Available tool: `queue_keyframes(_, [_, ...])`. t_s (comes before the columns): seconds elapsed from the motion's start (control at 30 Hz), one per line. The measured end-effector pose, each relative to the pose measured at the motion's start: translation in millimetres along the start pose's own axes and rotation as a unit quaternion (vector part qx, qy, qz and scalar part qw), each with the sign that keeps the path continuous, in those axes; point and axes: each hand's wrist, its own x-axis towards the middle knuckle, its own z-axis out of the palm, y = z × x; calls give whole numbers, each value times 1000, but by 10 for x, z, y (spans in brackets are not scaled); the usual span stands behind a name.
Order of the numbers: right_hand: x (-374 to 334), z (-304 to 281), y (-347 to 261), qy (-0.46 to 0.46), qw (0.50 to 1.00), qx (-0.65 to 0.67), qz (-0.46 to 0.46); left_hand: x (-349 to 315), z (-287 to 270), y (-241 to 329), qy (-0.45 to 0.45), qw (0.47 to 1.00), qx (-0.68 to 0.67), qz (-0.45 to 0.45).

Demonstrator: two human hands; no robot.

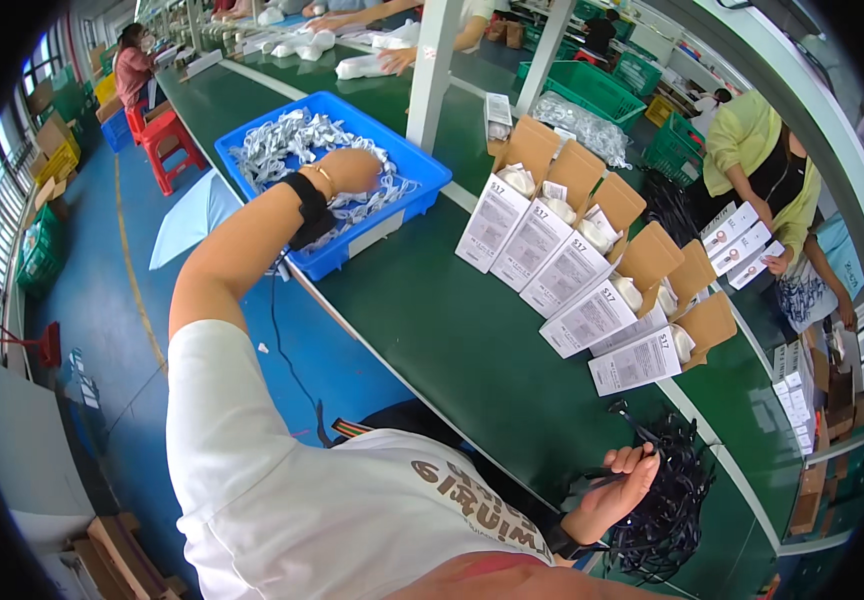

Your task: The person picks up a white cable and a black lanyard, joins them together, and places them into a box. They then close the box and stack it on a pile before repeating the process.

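Observation:
My left hand (pixel 350 171), with a bracelet and a black wristband, reaches over a blue plastic bin (pixel 377 238). Its fingers are hidden behind the back of the hand. Bundled pale grey cables (pixel 287 140) fill the bin around it. Low on the right, my right hand (pixel 624 488) has its fingers curled round a black cable (pixel 602 474), beside a tangled pile of black cables (pixel 674 500). Between the hands stands a row of several white boxes (pixel 537 245) with brown inner flaps raised. White rounded items (pixel 592 235) show in their open tops.
The green worktable (pixel 432 310) runs diagonally, with a white post (pixel 433 75) near the bin. Across it, a person in yellow (pixel 747 130) holds flat white cartons (pixel 737 240). Green crates (pixel 587 90) stand beyond. A red stool (pixel 167 145) is at the left.

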Motion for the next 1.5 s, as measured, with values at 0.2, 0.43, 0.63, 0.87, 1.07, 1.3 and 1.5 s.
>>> queue_keyframes(0.2, [-133,-2,34,71,989,-133,-10,328,559,-380,-56,990,123,-29])
queue_keyframes(0.43, [-184,-129,50,78,984,-161,-3,315,516,-455,101,994,47,-19])
queue_keyframes(0.63, [-129,-81,38,100,986,-129,19,-129,-275,-139,344,898,-274,27])
queue_keyframes(0.87, [54,238,122,-38,996,-47,68,-1044,-753,1933,112,734,-595,308])
queue_keyframes(1.07, [54,465,-37,-24,994,-99,44,-1138,-649,3106,-160,592,-687,389])
queue_keyframes(1.3, [-67,213,-116,-51,989,-131,56,-942,-483,3504,-56,583,-585,561])
queue_keyframes(1.5, [-83,303,-81,-115,917,-378,53,-897,-447,3426,150,683,-444,561])
